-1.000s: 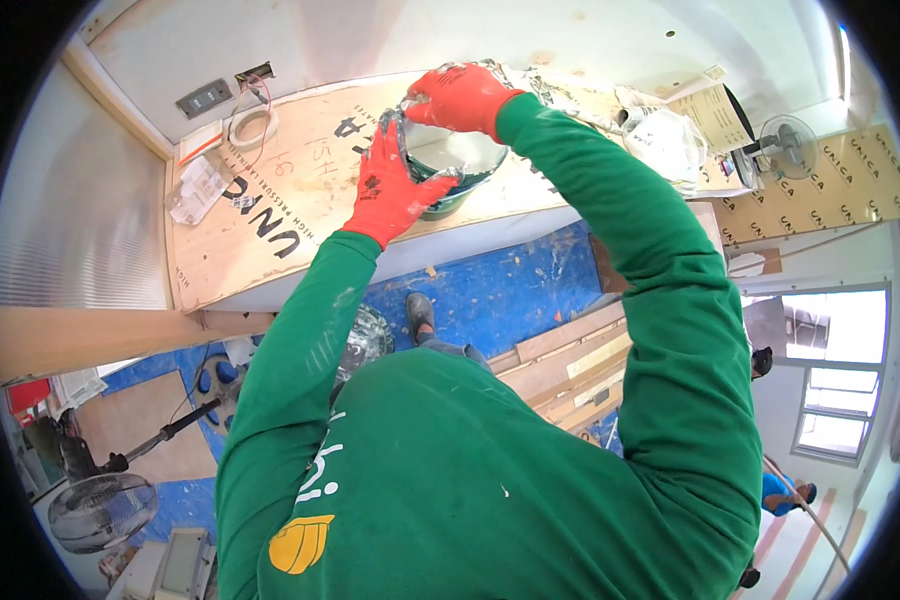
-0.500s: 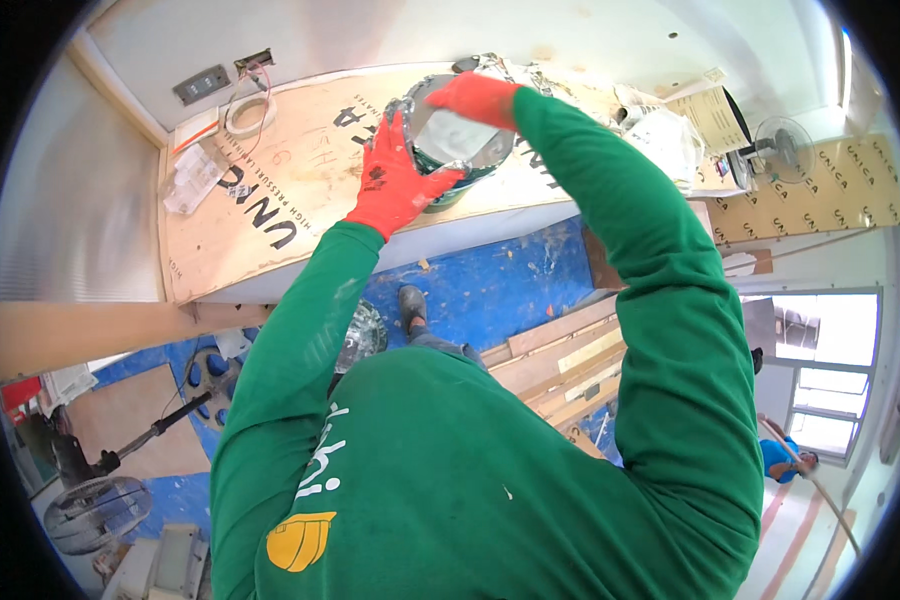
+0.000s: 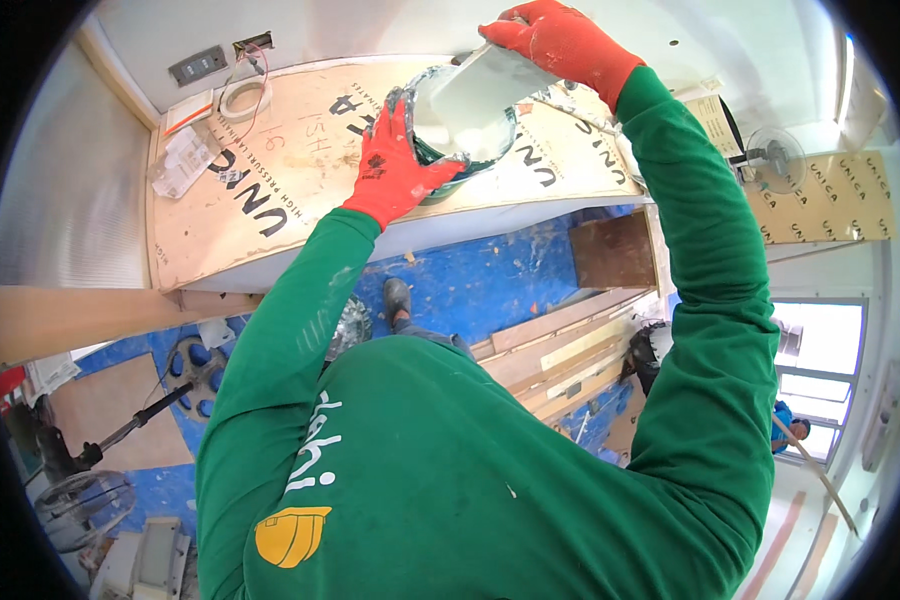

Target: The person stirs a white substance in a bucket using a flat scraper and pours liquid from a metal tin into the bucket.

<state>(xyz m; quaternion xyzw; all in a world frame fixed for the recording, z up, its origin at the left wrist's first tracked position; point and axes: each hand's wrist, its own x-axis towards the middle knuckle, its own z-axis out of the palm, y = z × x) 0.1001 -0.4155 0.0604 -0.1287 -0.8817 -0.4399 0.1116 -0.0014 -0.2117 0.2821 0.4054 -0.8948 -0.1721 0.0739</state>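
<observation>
A round dark green bucket [image 3: 485, 155], smeared and white inside, sits on the printed board countertop [image 3: 300, 200]. My left hand [image 3: 390, 170], in a smudged red glove, is wrapped round its near left side. Above the bucket's back right, my right hand [image 3: 580, 55], also red-gloved, grips a pale, flat, rectangular piece [image 3: 505, 75], held tilted with its lower end over the opening; whether that end touches the contents I cannot tell. Crumpled, smeared wrapping [image 3: 560, 105] lies beside the bucket.
A tape roll [image 3: 240, 105] and papers [image 3: 185, 160] lie on the left. A small fan [image 3: 775, 165] stands at the right, a pedestal fan [image 3: 85, 500] lower left. Long boards [image 3: 550, 350] lie below over a blue floor covering [image 3: 480, 260]. A person in blue [image 3: 785, 430] is at the far right.
My right hand has moved from the bucket's rim up and to the right, lifting the pale flat piece. My left hand stays on the bucket. The view has shifted slightly.
</observation>
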